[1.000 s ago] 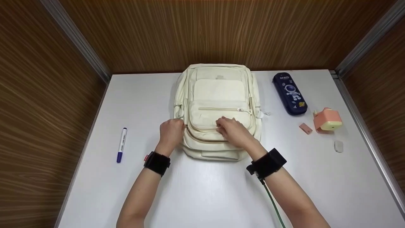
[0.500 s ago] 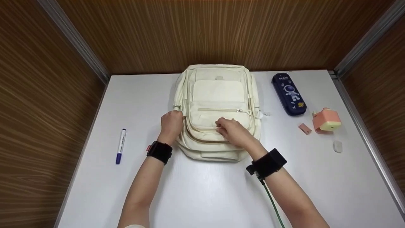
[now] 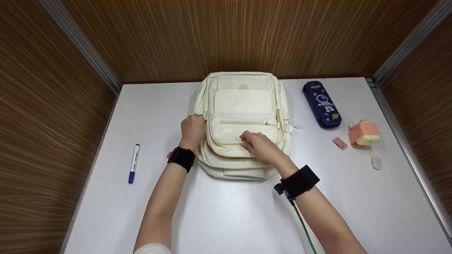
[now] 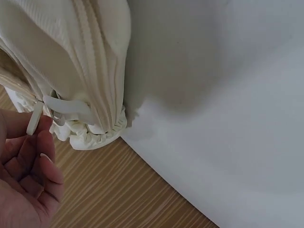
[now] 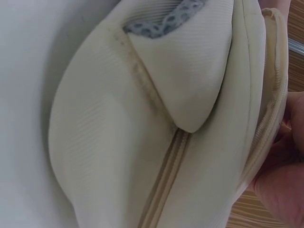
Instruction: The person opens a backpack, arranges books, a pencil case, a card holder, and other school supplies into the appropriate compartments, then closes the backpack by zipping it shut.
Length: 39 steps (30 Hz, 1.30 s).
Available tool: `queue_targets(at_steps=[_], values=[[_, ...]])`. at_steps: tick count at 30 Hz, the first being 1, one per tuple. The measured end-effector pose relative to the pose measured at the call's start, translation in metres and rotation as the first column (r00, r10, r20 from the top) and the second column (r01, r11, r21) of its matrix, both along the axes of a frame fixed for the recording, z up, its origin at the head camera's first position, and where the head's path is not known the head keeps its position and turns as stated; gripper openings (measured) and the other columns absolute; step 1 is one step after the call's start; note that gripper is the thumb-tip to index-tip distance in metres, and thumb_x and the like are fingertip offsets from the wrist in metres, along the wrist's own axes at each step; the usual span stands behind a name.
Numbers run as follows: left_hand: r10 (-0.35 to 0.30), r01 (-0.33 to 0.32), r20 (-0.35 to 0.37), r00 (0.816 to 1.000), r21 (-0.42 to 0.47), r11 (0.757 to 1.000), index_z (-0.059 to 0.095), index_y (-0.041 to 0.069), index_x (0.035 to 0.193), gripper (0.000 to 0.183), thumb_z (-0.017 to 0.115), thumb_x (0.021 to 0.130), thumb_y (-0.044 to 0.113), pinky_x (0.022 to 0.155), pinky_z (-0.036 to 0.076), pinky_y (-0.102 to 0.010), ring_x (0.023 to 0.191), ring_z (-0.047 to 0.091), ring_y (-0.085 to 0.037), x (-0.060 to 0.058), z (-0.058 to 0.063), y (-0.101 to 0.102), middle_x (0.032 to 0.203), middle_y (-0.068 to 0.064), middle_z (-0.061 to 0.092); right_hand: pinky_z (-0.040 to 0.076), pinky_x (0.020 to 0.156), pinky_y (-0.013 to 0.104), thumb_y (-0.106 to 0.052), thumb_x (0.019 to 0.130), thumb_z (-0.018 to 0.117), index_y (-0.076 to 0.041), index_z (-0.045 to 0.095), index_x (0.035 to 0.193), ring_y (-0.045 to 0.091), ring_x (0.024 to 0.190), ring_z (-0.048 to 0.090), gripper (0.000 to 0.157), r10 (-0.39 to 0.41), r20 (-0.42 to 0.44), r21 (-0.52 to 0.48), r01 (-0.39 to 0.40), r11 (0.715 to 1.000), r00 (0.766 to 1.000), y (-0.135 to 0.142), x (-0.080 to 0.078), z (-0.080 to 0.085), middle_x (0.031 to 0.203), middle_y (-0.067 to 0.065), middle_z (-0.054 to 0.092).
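A cream backpack (image 3: 243, 100) lies on the white table with its front pockets facing up. At its left side is my left hand (image 3: 193, 131), whose thumb and finger pinch a pale zipper pull (image 4: 34, 118) in the left wrist view. My right hand (image 3: 261, 146) grips the edge of the front pocket; in the right wrist view its curled fingers sit against the zipper-lined pocket edge (image 5: 268, 121). That edge stands apart from the layer behind it. The right fingertips are partly hidden by the fabric.
Right of the backpack lie a navy space-print pencil case (image 3: 322, 104), a pink-and-yellow pencil sharpener (image 3: 364, 134), a pink eraser (image 3: 339, 143) and a small white block (image 3: 376, 163). A marker (image 3: 134, 164) with a blue cap lies to the left. Wood-grain panels (image 3: 247, 38) enclose the table.
My left hand has slid up along the backpack's left side, away from me. The right hand keeps its place at the pocket edge.
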<state>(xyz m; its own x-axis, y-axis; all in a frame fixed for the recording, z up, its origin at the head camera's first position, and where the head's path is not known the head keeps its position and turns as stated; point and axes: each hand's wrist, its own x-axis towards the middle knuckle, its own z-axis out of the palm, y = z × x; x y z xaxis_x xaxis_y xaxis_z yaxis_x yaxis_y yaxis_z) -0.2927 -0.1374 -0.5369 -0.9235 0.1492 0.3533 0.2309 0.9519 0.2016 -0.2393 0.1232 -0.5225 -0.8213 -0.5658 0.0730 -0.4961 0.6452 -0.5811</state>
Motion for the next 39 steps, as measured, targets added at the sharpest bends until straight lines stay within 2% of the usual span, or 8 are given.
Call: queue_targets(at_steps=[5, 11, 18, 21, 26, 33, 39], values=[[0.03, -0.03, -0.003, 1.0, 0.021, 0.999, 0.066, -0.004, 0.069, 0.023, 0.056, 0.089, -0.006, 0.057, 0.053, -0.049, 0.064, 0.064, -0.037, -0.008, -0.003, 0.002, 0.067, -0.018, 0.062, 0.031, 0.107, 0.057, -0.019, 0.1, 0.059, -0.005, 0.062, 0.117, 0.028, 0.105, 0.064, 0.022, -0.003, 0.016, 0.015, 0.003, 1.0, 1.0, 0.0, 0.001, -0.001, 0.108, 0.009, 0.069], [0.04, -0.041, 0.015, 0.999, 0.025, 0.999, 0.069, -0.005, 0.074, 0.021, 0.055, 0.09, -0.005, 0.061, 0.053, -0.049, 0.068, 0.065, -0.038, -0.018, -0.002, 0.005, 0.07, -0.019, 0.063, 0.03, 0.107, 0.059, -0.017, 0.099, 0.06, -0.005, 0.062, 0.116, 0.029, 0.103, 0.065, 0.021, -0.018, 0.005, 0.018, 0.018, 1.0, 1.0, 0.001, 0.004, -0.002, 0.105, 0.008, 0.069], [0.116, -0.115, 0.005, 0.993, -0.078, 0.99, 0.075, -0.001, 0.081, 0.02, 0.058, 0.09, 0.001, 0.062, 0.052, -0.049, 0.071, 0.065, -0.035, -0.026, 0.0, 0.008, 0.073, -0.015, 0.067, 0.028, 0.107, 0.061, -0.017, 0.099, 0.06, -0.006, 0.062, 0.115, 0.027, 0.103, 0.065, 0.019, -0.009, -0.002, 0.013, 0.009, 1.0, 1.0, 0.001, 0.004, -0.002, 0.104, 0.006, 0.068], [0.129, -0.13, -0.007, 0.992, -0.099, 0.987, 0.076, 0.001, 0.081, 0.02, 0.058, 0.091, 0.004, 0.065, 0.05, -0.049, 0.073, 0.065, -0.034, -0.026, 0.0, 0.01, 0.074, -0.014, 0.068, 0.027, 0.108, 0.061, -0.018, 0.1, 0.059, -0.007, 0.062, 0.114, 0.026, 0.102, 0.065, 0.018, -0.016, 0.0, 0.018, 0.016, 1.0, 1.0, 0.002, 0.004, -0.001, 0.103, 0.004, 0.067], [0.112, -0.112, -0.002, 0.994, -0.061, 0.992, 0.074, 0.0, 0.08, 0.02, 0.06, 0.091, 0.007, 0.071, 0.046, -0.051, 0.078, 0.062, -0.036, -0.021, 0.002, 0.012, 0.079, -0.016, 0.066, 0.027, 0.108, 0.061, -0.018, 0.1, 0.059, -0.007, 0.063, 0.112, 0.024, 0.099, 0.065, 0.017, -0.034, -0.008, 0.016, 0.034, 0.999, 0.999, 0.003, 0.004, -0.001, 0.101, 0.003, 0.067], [0.082, -0.082, 0.006, 0.997, -0.018, 0.996, 0.072, -0.001, 0.089, 0.015, 0.061, 0.093, 0.009, 0.08, 0.041, -0.05, 0.093, 0.055, -0.036, -0.006, 0.003, 0.007, 0.095, -0.018, 0.061, 0.028, 0.107, 0.061, -0.02, 0.1, 0.058, -0.007, 0.061, 0.112, 0.021, 0.091, 0.066, 0.018, -0.022, -0.02, 0.007, 0.022, 1.0, 1.0, -0.002, 0.005, -0.003, 0.1, 0.003, 0.068], [-0.065, 0.067, -0.028, 0.997, 0.083, 0.994, 0.072, 0.002, 0.096, 0.018, 0.064, 0.095, 0.017, 0.091, 0.038, -0.05, 0.101, 0.055, -0.036, 0.01, 0.006, 0.017, 0.101, -0.016, 0.062, 0.026, 0.108, 0.062, -0.019, 0.1, 0.057, -0.007, 0.061, 0.11, 0.031, 0.118, 0.059, 0.015, -0.029, -0.022, 0.043, 0.03, 0.999, 0.999, -0.005, 0.005, 0.002, 0.1, 0.004, 0.068]])
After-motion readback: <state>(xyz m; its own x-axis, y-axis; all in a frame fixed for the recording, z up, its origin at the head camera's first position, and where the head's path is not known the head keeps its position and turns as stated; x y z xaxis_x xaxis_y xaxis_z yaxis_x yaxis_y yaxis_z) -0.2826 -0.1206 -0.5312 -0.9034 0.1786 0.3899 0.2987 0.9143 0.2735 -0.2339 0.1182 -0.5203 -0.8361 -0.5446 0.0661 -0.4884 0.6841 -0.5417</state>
